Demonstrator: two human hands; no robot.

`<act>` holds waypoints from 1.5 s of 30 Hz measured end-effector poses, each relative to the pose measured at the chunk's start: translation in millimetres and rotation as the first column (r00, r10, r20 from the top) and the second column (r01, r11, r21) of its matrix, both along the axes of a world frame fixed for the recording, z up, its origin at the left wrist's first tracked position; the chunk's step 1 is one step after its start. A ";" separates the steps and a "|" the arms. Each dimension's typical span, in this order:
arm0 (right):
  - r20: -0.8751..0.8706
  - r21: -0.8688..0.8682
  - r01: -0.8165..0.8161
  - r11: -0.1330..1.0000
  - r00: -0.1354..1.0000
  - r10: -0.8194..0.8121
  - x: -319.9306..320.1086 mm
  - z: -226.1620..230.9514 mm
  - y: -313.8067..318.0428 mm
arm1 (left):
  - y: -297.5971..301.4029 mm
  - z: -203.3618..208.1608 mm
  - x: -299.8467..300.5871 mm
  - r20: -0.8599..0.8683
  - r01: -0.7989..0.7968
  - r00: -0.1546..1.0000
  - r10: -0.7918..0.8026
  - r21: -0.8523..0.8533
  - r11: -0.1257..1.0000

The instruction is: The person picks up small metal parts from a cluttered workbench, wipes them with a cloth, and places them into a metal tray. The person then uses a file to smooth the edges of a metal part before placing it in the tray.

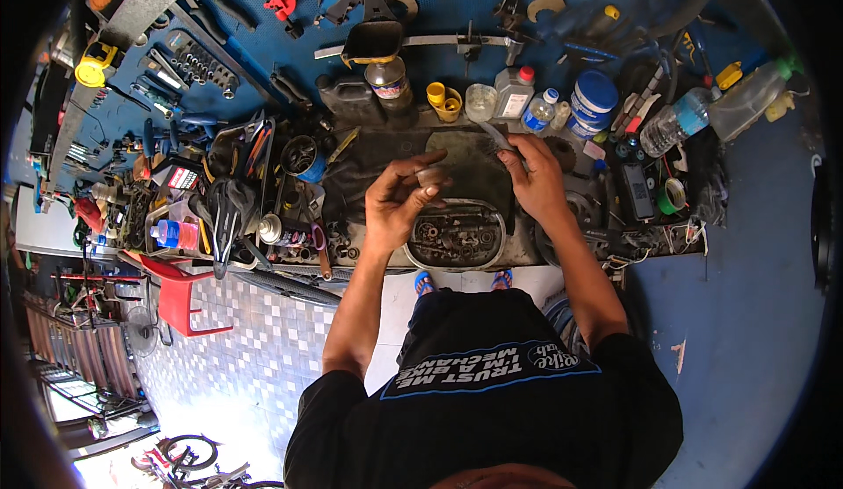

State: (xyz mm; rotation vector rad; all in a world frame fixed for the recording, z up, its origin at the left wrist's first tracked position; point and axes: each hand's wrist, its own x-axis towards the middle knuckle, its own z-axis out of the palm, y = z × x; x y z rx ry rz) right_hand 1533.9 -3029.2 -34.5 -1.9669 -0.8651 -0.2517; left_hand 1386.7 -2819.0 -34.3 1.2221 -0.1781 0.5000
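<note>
Head view: pinched narrowly in the left hand (392,204), apparently a small round metal part (429,176), near the parts tray (454,266) on the desk (522,245); gripped in the right hand (537,178), a thin grey piece (494,136). Best steadied above the tray, against drops.

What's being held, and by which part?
The left hand holds a small metallic part, exactly where unclear; the right hand grips a slim grey thing by its near end.

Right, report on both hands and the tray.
Left hand pinching small piece, details unclear. Right hand holding slim grey item. Oval tray uncovered, metal parts inside.
</note>
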 end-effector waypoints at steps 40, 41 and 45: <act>0.280 0.033 -0.089 0.996 0.957 0.076 -39.8 46.8 32.7 | -1.6 2.4 -3.6 -0.274 -0.234 0.915 0.297 0.242 0.942; 0.292 -0.029 -0.079 0.996 0.953 0.084 -34.8 26.7 26.6 | -2.2 12.3 -4.4 -0.244 -0.245 0.922 0.301 0.234 0.941; 0.291 0.018 -0.093 0.996 0.953 0.084 -30.6 33.3 20.7 | 0.2 21.0 -9.1 -0.261 -0.252 0.913 0.315 0.249 0.935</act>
